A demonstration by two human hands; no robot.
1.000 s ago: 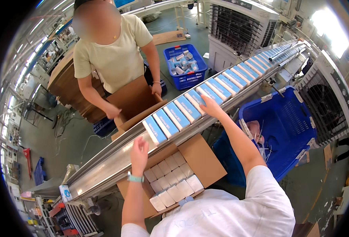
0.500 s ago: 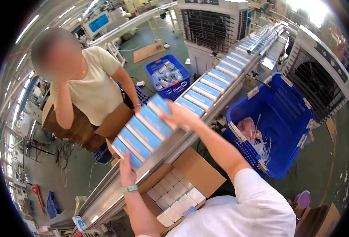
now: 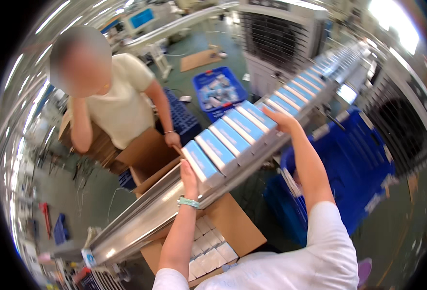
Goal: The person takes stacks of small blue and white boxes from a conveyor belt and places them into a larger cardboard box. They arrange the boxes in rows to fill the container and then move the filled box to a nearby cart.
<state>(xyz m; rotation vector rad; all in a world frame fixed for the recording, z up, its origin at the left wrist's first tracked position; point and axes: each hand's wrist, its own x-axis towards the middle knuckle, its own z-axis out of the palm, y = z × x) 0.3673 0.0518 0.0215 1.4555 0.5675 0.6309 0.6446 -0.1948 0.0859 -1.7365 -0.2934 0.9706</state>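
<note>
Between my two hands stands a row of several blue-and-white boxes, pressed side by side over the metal conveyor. My left hand, with a pale green band at its wrist, presses against the near end of the row. At the far end, my right hand grips the last box, its fingers partly hidden behind it. The row looks raised a little above the boxes behind it; I cannot tell whether its underside touches the conveyor. Below my left forearm sits an open carton holding rows of small white packs.
More blue-and-white boxes line the conveyor farther up. Across it, a co-worker has one hand at an open brown carton. A blue basket of small packs lies beyond; a large blue crate stands at right, near a fan unit.
Both my hands have moved right and up along the conveyor. The row between them, earlier farther left and tilted, now stands in line with the conveyor.
</note>
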